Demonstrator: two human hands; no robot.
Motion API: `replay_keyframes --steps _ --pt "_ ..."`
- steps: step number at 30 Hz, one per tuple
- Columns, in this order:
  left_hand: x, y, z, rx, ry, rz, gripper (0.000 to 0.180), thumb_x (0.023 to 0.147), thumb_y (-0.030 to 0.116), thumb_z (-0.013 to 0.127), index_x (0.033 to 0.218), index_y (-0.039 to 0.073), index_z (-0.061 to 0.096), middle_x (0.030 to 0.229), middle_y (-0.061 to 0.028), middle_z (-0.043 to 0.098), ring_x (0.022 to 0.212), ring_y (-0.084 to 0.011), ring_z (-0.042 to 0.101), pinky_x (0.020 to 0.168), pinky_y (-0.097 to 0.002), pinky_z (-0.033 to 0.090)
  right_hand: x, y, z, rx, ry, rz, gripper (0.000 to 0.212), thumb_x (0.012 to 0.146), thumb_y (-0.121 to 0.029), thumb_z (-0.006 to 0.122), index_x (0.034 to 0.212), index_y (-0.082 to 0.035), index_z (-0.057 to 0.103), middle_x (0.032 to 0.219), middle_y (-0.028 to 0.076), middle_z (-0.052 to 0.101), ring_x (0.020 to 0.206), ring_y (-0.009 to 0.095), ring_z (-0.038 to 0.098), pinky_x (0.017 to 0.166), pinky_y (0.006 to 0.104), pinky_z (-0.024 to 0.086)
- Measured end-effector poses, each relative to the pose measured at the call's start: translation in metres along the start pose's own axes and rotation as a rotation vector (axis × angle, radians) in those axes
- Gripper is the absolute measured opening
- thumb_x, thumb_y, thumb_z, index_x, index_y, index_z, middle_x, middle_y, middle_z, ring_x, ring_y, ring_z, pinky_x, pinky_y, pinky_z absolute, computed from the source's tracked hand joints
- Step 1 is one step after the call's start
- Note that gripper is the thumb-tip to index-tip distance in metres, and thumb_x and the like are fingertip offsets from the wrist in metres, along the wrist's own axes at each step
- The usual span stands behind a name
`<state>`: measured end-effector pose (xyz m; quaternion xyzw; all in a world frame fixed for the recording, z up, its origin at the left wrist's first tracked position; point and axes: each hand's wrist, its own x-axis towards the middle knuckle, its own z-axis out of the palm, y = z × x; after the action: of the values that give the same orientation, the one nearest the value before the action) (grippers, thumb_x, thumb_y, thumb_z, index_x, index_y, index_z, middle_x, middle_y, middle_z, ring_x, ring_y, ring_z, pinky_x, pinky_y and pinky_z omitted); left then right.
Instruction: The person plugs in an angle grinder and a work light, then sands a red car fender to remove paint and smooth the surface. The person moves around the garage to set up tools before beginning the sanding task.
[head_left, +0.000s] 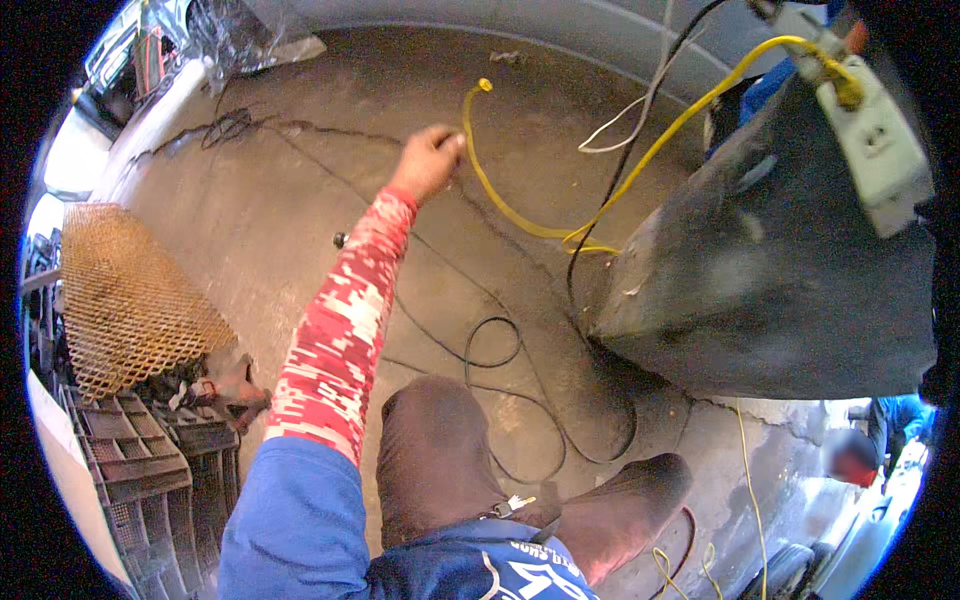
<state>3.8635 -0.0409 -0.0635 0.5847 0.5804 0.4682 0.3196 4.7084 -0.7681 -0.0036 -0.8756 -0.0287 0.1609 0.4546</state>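
My left hand is stretched forward over the concrete floor, its fingers curled closed. Whatever they may hold is hidden. Just right of the fingertips runs a yellow extension cord, its plug end lying beyond the hand. I cannot tell whether the fingers touch the cord. At the upper right the same yellow cord rises to a white outlet box, where it is plugged in. My right hand is out of view.
A dark-covered bulky object stands on the right. Black cable loops across the floor before my knees. Rusty expanded-metal mesh and black plastic grilles lie at left. Another person is at the far right.
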Motion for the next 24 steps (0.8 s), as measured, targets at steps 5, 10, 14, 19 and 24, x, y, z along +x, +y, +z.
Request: replay_keyframes --steps 5,10,14,19,24 --pt "-0.112 -0.15 0.028 0.122 -0.355 -0.509 0.03 0.097 0.027 0.066 0.108 0.0 0.071 0.078 -0.0062 0.069 0.068 -0.0147 0.066 0.065 -0.0328 0.054 -0.074 -0.03 0.111 -0.115 -0.069 0.038 0.076 0.085 -0.058 0.068 0.138 -0.007 0.047 0.128 0.011 0.06 0.134 0.029 0.044 0.123 0.0499 0.023" --pt "-0.214 -0.233 0.059 0.585 -0.31 -0.592 0.044 0.091 0.04 0.068 0.108 0.0 0.074 0.102 -0.0218 0.074 0.1 -0.0353 0.071 0.089 -0.0448 0.055 -0.112 -0.062 0.195 -0.18 -0.186 0.049 0.079 0.086 -0.06 0.066 0.143 -0.011 0.042 0.129 0.011 0.06 0.135 0.028 0.044 0.124 0.0485 0.021" --pt "-0.242 -0.251 0.086 0.71 -0.119 -1.068 0.055 0.09 0.05 0.068 0.111 0.0 0.073 0.115 -0.0225 0.072 0.111 -0.0405 0.068 0.097 -0.0478 0.053 -0.127 -0.075 0.224 -0.221 -0.228 0.054 0.082 0.086 -0.063 0.065 0.147 -0.013 0.038 0.13 0.011 0.06 0.135 0.027 0.044 0.125 0.0473 0.02" --pt "-0.258 -0.277 0.086 0.603 -0.056 -1.109 0.049 0.087 0.039 0.072 0.116 0.0 0.07 0.117 -0.0287 0.069 0.112 -0.0424 0.067 0.096 -0.0503 0.053 -0.141 -0.081 0.239 -0.273 -0.216 0.073 0.086 0.087 -0.065 0.063 0.152 -0.017 0.033 0.131 0.012 0.06 0.136 0.026 0.044 0.126 0.0459 0.018" --pt "-0.245 -0.228 0.06 0.076 0.427 -0.888 0.033 0.093 0.022 0.064 0.12 0.002 0.068 0.098 -0.017 0.072 0.083 -0.0233 0.069 0.069 -0.0369 0.053 -0.149 -0.107 0.212 -0.264 -0.173 0.097 0.09 0.088 -0.068 0.061 0.157 -0.021 0.027 0.132 0.012 0.06 0.137 0.025 0.044 0.127 0.0445 0.017"
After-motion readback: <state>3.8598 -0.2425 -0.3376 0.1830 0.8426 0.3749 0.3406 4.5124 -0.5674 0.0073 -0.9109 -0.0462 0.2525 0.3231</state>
